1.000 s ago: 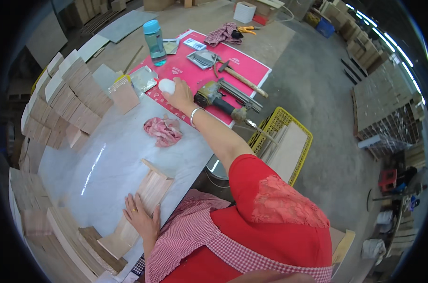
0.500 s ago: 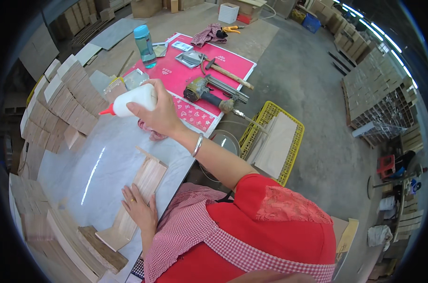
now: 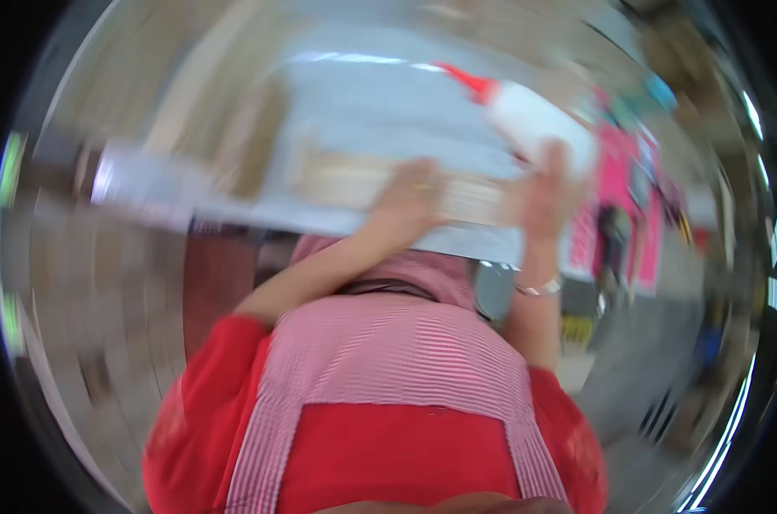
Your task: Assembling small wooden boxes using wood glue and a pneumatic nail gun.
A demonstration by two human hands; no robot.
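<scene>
The whole view is smeared by motion. My right hand point(image 3: 547, 193) is closed around a white squeeze bottle point(image 3: 534, 116) with a red pointed nozzle, which tilts up and to the left above the pale tabletop point(image 3: 363, 103). Beneath my left hand point(image 3: 410, 197) lies a light wooden board point(image 3: 341, 178), running left to right along the table's near edge. The left fingers look stretched out over the board, though their edges are blurred. The board's right end lies near my right wrist.
Blurred wooden pieces point(image 3: 256, 137) lie to the left on the table. On the right is a pink mat point(image 3: 613, 163) with a dark tool point(image 3: 613, 231) on it. A blue-capped bottle point(image 3: 658, 92) shows beyond the mat.
The view has swung round, so the table edge now runs across it. My right hand, still gripping the squeeze bottle, appears nearer the board. My left hand stays on the board.
</scene>
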